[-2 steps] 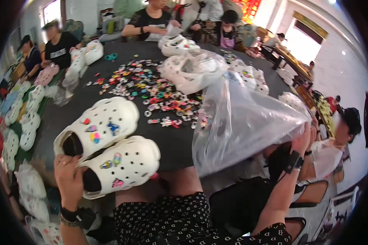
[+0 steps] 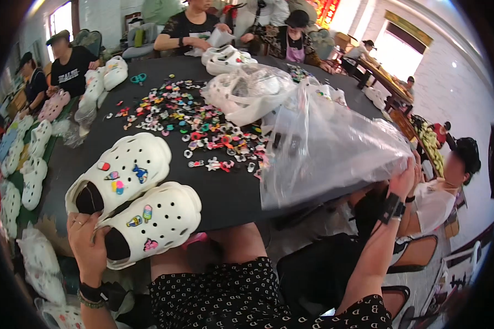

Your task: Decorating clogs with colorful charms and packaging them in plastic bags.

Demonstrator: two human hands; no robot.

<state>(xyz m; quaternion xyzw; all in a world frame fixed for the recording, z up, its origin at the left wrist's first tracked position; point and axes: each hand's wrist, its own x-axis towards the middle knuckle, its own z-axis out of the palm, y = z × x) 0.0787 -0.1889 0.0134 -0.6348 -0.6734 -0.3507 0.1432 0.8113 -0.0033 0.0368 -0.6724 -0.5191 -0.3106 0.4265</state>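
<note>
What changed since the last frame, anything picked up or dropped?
Nothing visibly changed. The left hand still grips the heels of the two white clogs at the table edge, and the right hand still holds the clear plastic bag up by its corner.

Bare tabletop (image 2: 230, 192) btwn clogs (image 2: 142, 203) & plastic bag (image 2: 335, 148); charms (image 2: 197, 123) block beyond.

Clear plastic bag (image 2: 335, 148) raised over the table's right edge.
</note>
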